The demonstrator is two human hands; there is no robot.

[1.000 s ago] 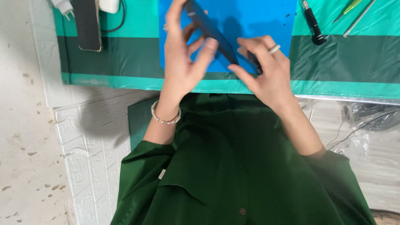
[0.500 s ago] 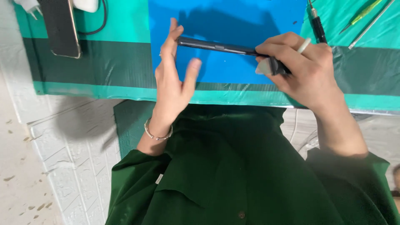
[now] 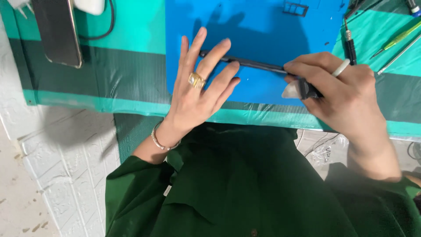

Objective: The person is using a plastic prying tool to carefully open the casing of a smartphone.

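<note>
A thin dark phone (image 3: 256, 65) is held on edge over a blue work mat (image 3: 263, 26). My left hand (image 3: 199, 94), with a gold ring and a bracelet, steadies the phone's left end with spread fingertips. My right hand (image 3: 340, 94), wearing a pale ring, grips the phone's right end, and a small pale pick (image 3: 290, 91) is pinched at that corner by the thumb.
A second phone (image 3: 57, 33) lies at the top left beside a white charger (image 3: 90, 6) with a black cable. Screwdrivers and thin tools (image 3: 394, 39) lie at the top right. A small dark tray part (image 3: 295, 8) rests on the mat. The table wears a green-striped cover (image 3: 127, 66).
The phone has turned from a slant to nearly level, on edge. My right hand slid to its right end and my left hand now only touches it with open fingers.
</note>
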